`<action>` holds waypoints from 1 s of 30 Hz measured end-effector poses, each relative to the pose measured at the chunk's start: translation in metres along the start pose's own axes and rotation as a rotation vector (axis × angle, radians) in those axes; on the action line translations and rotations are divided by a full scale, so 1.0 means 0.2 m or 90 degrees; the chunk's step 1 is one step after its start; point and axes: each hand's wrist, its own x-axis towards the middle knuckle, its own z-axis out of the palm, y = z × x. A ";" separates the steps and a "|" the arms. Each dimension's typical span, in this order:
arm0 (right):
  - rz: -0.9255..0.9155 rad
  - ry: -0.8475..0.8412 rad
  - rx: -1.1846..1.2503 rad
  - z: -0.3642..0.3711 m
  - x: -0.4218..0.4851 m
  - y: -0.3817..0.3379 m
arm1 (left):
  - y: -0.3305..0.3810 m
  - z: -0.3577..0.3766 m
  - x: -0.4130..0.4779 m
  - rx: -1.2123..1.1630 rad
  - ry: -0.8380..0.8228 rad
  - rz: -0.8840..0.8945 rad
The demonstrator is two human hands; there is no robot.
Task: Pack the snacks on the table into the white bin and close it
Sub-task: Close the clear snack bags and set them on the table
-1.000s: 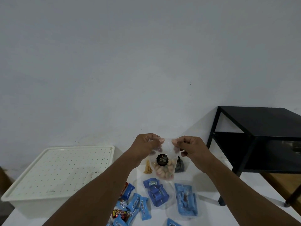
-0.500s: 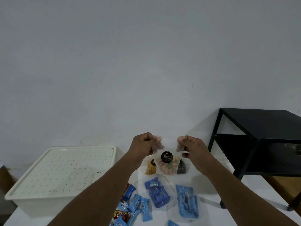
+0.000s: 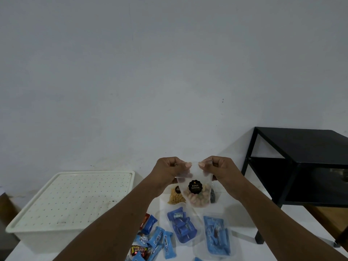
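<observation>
Head view: both hands are up over the table, pinching the top edge of a clear biscuit pouch [image 3: 195, 191]. The left hand [image 3: 169, 169] clamps its left corner, the right hand [image 3: 218, 169] its right, so the pouch hangs below the fingertips. The white bin [image 3: 71, 202] sits to the left, lid on. Blue snack packs [image 3: 181, 226] lie on the white table [image 3: 243, 236] beneath.

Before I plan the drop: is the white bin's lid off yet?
No. The perforated lid sits flat on the white bin, while both hands hold a biscuit pouch above the table.
</observation>
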 end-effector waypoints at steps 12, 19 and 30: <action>0.042 0.095 0.125 0.01 -0.03 -0.01 | -0.03 0.02 0.01 -0.017 0.136 0.065; 0.065 0.092 0.077 -0.03 -0.04 -0.03 | -0.03 -0.02 -0.01 -0.070 0.005 -0.051; 0.058 0.063 0.023 0.00 -0.04 -0.03 | -0.09 0.04 0.02 0.021 -0.040 -0.061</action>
